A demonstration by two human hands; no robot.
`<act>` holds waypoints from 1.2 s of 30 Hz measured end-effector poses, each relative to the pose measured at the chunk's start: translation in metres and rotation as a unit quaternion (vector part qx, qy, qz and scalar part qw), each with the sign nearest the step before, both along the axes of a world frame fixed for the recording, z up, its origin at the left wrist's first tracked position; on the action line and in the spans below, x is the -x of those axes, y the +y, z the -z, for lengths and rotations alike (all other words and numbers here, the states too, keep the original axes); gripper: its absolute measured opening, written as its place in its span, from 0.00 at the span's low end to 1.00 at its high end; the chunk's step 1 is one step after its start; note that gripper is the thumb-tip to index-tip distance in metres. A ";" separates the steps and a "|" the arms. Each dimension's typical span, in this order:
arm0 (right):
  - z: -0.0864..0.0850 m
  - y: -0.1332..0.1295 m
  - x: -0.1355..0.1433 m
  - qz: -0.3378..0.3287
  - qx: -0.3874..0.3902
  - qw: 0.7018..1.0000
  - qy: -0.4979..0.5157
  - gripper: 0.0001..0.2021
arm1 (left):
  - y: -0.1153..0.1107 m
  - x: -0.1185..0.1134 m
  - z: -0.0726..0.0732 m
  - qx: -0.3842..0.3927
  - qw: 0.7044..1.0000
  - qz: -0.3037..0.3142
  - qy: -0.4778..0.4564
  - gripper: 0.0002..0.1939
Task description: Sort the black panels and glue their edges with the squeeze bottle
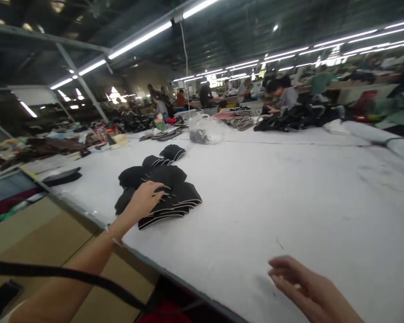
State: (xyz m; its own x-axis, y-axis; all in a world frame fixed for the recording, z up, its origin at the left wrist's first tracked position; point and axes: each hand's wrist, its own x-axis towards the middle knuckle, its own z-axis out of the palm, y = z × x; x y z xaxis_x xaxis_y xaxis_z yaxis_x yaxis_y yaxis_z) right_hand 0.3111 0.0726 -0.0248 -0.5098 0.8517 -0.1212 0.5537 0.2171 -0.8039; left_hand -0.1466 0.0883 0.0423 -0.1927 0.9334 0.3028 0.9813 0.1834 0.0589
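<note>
A spread of overlapping black fabric pieces (168, 176) with pale cut edges lies on the white table, toward the left. My left hand (144, 199) reaches over the middle of these pieces and touches them. Its visible fingers are a little apart, with no piece lifted in them; the underside of the hand is hidden. Lower right, my right hand (306, 285) hovers above the white tabletop (256, 202), apart from the pieces. Its fingers are loosely bent, with a gap between thumb and fingers and nothing in them.
A clear plastic bag (205, 130) with dark contents stands farther back. Dark curved pieces (62, 176) lie near the left edge. A black fabric heap (289, 119) and a white roll (373, 133) lie at the back right. A black cable (70, 273) crosses the lower left. People work beyond.
</note>
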 end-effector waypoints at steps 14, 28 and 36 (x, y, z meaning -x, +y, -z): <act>0.014 0.190 0.286 -0.335 -0.230 0.913 -0.050 0.44 | -0.002 0.036 0.038 0.035 0.999 -0.008 -0.007 0.23; 0.007 0.197 0.286 -0.368 -0.259 0.891 -0.061 0.25 | -0.043 -0.011 0.076 -0.119 0.985 -0.056 -0.110 0.13; -0.025 0.159 0.247 -0.155 -0.358 0.916 -0.098 0.31 | -0.046 0.030 0.067 -0.034 0.993 0.062 -0.096 0.19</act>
State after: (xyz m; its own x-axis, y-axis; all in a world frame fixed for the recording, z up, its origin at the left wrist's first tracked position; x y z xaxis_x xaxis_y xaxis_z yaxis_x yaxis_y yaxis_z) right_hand 0.0638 0.2317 0.0002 -0.7683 0.5670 0.2969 0.4949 0.8205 -0.2861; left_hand -0.1765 0.0424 -0.0247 -0.1379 0.9323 0.3343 0.9657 0.0516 0.2544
